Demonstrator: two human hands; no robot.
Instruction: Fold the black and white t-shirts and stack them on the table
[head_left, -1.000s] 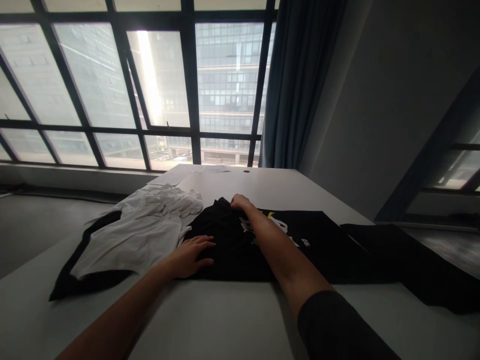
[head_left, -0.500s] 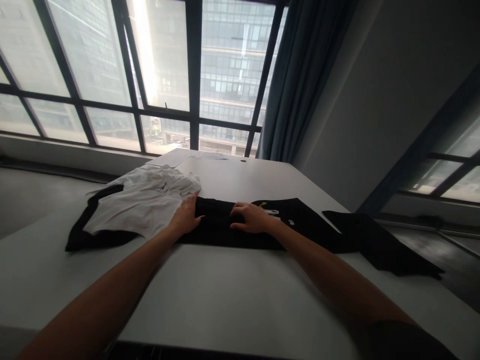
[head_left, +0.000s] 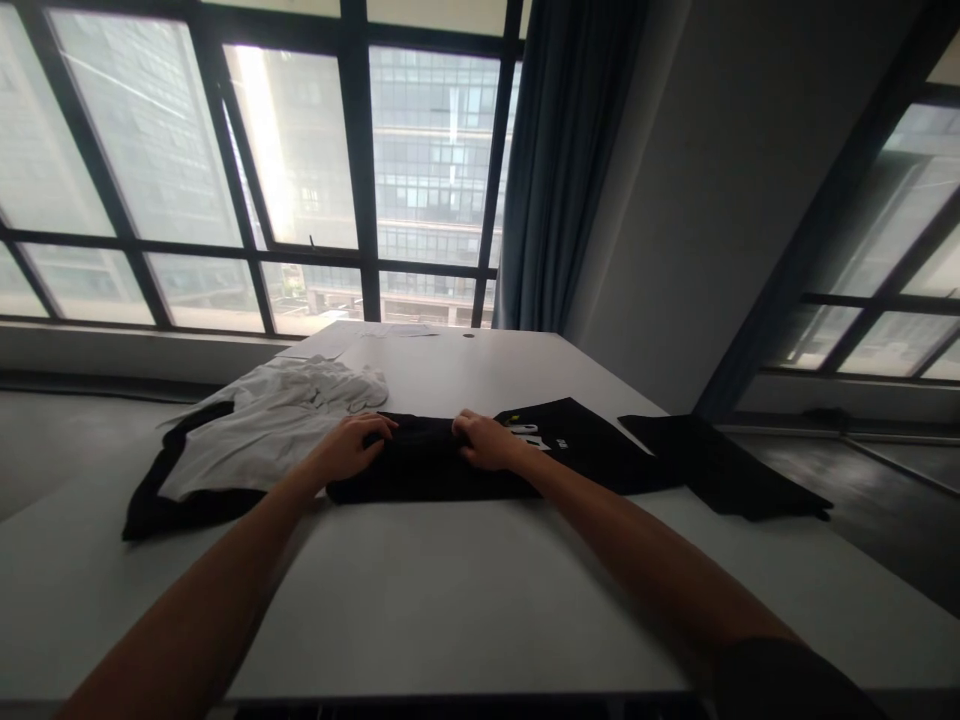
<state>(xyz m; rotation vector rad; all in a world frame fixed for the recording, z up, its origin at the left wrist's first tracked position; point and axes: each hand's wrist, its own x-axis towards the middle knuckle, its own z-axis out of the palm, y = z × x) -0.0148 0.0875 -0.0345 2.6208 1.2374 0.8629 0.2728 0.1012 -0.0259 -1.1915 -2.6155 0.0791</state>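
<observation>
While both hands were on the black garment (head_left: pixel 420 465), left hand (head_left: pixel 351 447) bent over its left end and right hand (head_left: pixel 486 442) curled at the far edge, couldn't tell if either pinched fabric. Half a second earlier the left fingers pointed straight ahead; now curled. Garment lay across the white table (head_left: pixel 450 600), beside the white garment (head_left: pixel 262 430). Print (head_left: pixel 529 440) partly covered, unreadable. Unclear whether the dark cloth (head_left: pixel 727 468) at right joined it. Right sleeve (head_left: pixel 787 680) cut off by the frame.
</observation>
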